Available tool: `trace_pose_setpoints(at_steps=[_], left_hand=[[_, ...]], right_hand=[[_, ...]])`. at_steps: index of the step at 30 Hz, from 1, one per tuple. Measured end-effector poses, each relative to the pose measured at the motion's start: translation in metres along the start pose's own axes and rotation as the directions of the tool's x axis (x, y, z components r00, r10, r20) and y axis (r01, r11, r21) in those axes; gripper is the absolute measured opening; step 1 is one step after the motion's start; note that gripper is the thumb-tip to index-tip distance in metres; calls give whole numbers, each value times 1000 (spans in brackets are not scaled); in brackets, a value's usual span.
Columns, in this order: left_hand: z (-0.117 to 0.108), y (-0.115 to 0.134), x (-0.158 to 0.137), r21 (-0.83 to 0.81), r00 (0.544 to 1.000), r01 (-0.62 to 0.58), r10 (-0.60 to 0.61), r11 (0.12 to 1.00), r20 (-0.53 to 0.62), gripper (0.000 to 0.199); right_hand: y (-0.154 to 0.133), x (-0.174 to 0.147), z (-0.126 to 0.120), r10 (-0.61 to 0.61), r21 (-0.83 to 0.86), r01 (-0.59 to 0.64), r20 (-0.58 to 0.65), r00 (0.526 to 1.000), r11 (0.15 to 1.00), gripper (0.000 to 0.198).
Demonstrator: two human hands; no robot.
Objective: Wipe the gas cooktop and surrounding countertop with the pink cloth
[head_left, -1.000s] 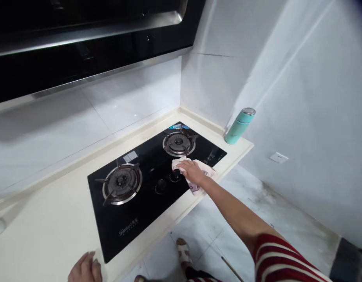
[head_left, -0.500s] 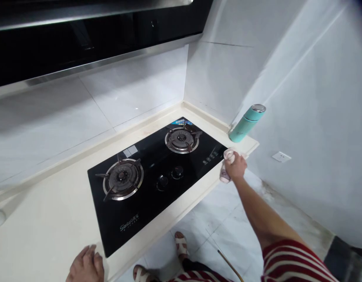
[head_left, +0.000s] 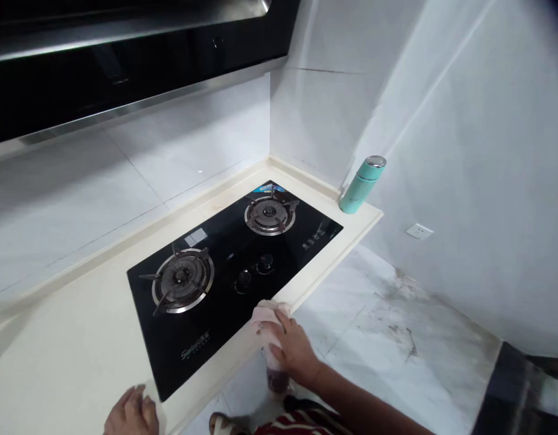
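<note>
My right hand [head_left: 293, 349] presses a pale pink cloth [head_left: 266, 313] on the front strip of the cream countertop [head_left: 70, 338], beside the front edge of the black gas hob [head_left: 227, 314]. Part of the cloth, with a darker purplish end, hangs below the counter edge. At the near left corner of the hob, my left hand [head_left: 132, 413] rests on the counter, holding nothing, with its fingers loosely bent. Two burners with metal pan supports and two black knobs [head_left: 265, 263] are on the hob.
A turquoise flask [head_left: 361, 186] with a silver lid stands at the counter's far right end. Overhead hangs a black range hood [head_left: 138, 72]. A wall socket [head_left: 419, 231] is on the right wall. The tiled floor [head_left: 365, 326] lies below the counter edge.
My right hand has slid the cloth along the front counter strip, from the hob's right corner leftward and nearer to me. My left hand stays in place. The view has shifted slightly right.
</note>
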State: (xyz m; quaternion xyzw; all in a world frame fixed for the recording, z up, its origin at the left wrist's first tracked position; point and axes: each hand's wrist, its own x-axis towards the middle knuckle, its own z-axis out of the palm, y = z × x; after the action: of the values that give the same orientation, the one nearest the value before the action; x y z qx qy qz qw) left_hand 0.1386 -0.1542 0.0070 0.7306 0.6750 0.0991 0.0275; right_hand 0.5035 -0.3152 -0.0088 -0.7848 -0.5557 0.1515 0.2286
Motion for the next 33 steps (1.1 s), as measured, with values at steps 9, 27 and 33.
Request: trace_pose_setpoints(at_steps=[9, 27, 33], left_hand=[[0, 4, -8, 6, 998, -42, 42, 999, -40, 39], [-6, 10, -25, 27, 994, -98, 99, 995, -37, 33], [-7, 11, -31, -9, 994, -95, 95, 995, -58, 31]], right_hand=[[178, 109, -147, 572, -318, -608, -207, 794, 728, 51], [-97, 14, 35, -416, 21, 420, 190, 889, 907, 44], [-158, 35, 13, -601, 671, 394, 96, 793, 628, 38]])
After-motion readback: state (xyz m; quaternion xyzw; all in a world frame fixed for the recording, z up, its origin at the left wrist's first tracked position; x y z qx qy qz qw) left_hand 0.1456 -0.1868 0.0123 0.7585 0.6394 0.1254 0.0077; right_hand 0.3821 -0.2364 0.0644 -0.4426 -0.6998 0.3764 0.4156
